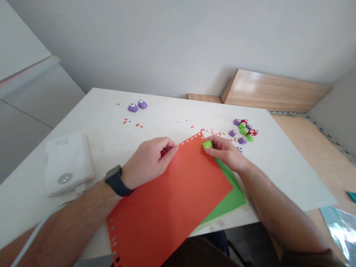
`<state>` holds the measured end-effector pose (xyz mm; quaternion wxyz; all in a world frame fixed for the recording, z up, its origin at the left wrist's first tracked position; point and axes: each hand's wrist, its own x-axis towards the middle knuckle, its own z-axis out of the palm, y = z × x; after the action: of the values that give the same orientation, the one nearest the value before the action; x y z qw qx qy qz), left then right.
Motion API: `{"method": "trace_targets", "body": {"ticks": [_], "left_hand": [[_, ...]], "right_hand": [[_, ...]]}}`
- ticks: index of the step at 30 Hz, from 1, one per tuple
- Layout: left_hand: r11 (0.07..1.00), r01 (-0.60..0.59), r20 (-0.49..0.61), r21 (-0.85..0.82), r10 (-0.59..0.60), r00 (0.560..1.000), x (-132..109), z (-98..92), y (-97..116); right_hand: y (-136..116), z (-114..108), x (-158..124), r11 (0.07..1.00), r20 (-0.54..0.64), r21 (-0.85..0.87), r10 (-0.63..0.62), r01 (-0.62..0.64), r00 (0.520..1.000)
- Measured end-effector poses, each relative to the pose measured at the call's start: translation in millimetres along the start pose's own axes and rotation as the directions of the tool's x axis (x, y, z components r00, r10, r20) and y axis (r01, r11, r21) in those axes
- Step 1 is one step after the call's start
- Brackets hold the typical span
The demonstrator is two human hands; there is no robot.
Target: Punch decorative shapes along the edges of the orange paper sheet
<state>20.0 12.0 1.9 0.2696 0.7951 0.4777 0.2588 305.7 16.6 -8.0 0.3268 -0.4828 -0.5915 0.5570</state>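
we face a plain pale grey wall [167, 48] behind a white table [102, 118]. to our left we see white panelling [25, 92]; to our right, a wood-grain board [278, 91] catches soft light beyond a pale wooden surface [311, 139]. dark floor [250, 237] shows below the table's near edge.

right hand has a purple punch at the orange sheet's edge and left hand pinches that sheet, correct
The colour is wrong: the head view shows a green punch in the right hand at the edge of the orange sheet; the left hand pinches it.
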Motion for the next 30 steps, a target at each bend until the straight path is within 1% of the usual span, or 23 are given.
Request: {"method": "trace_targets", "body": {"ticks": [4, 9, 12, 21, 30], "left_hand": [[1.0, 0.0, -0.001, 0.001, 0.0, 1.0, -0.5, 0.0, -0.2], [1.0, 0.011, -0.003, 0.003, -0.011, 1.0, 0.2, -1.1, 0.1], [1.0, 0.021, -0.005, -0.003, -0.021, 1.0, 0.2, -0.7, -0.3], [0.999, 0.037, -0.011, -0.008, -0.037, 0.999, -1.2, -1.3, -1.1], [0.999, 0.042, -0.021, 0.004, -0.042, 0.999, -0.6, -0.8, -0.7]], "right_hand": [[-0.7, -1.1, -1.3, 1.0, -0.011, 0.001, -0.019, 0.019, 1.0], [2.1, -6.8, -1.2, 0.999, -0.063, -0.014, -0.05, 0.049, 0.997], [3.7, -10.4, -1.1, 0.998, -0.093, 0.005, -0.057, 0.057, 0.994], [1.3, -11.3, -0.8, 0.995, -0.173, 0.087, -0.032, 0.048, 0.984], [2.6, -13.3, -0.5, 0.996, -0.218, 0.071, -0.035, 0.052, 0.975]]}}
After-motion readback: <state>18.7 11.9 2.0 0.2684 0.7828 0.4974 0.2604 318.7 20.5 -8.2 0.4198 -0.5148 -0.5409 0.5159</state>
